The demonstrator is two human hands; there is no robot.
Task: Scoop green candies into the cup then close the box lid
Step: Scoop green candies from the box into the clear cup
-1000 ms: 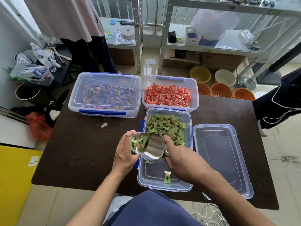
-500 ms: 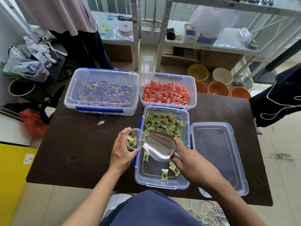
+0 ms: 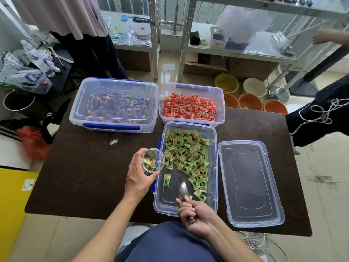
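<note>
Right hand (image 3: 197,217) fisted tight round the handle of the metal scoop (image 3: 182,190), bowl blurred, low at the near end of the open box (image 3: 186,209). Left hand (image 3: 138,177) wrapped round the clear cup (image 3: 152,161), held over the table (image 3: 85,167) just left of the box (a few green candies (image 3: 186,157) already inside).

Risk: cup tilts toward the box; tipping further could spill. Lid (image 3: 249,184) lies right of box, not yet on.

Both forearms reach forward, wrists bent inward.

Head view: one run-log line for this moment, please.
left hand: holds cup, few green candies | right hand: metal scoop in green-candy box | lid: off, beside box
</note>
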